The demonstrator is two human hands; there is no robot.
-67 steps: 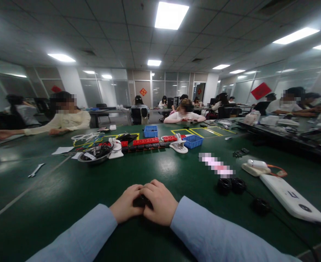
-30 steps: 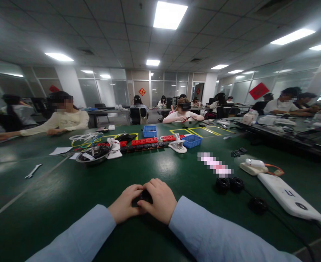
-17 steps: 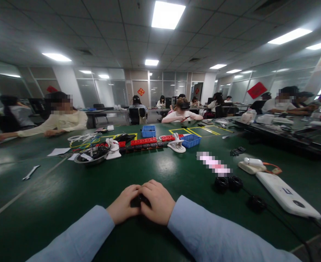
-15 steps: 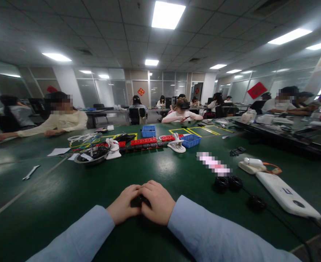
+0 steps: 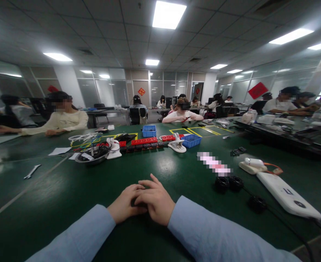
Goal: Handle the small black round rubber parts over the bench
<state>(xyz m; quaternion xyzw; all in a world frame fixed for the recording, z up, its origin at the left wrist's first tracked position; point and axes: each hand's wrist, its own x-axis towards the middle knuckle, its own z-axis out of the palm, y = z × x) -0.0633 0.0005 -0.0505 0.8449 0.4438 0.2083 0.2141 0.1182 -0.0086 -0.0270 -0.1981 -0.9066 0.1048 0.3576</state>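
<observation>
My left hand (image 5: 124, 203) and my right hand (image 5: 158, 203) meet low over the green table, close in front of me. On the left hand the thumb stands apart from the loosely curved fingers, with a dark gap between them. Fingers of the right hand lie across the left fingertips, spread, with one finger raised. I see nothing held in either hand, though part of the space between the palms is hidden.
Ahead lie a metal bowl of black cables (image 5: 90, 158), red power strips (image 5: 144, 141), a white clamp (image 5: 177, 143) and a blue bin (image 5: 191, 141). A wrench (image 5: 32, 171) is at left. At right are black cable coils (image 5: 228, 183) and a white power bank (image 5: 288, 194). Co-workers sit around.
The fingers of my right hand have loosened and spread, one lifting up. The dark patch seen between my hands is now mostly covered. My left hand has hardly moved.
</observation>
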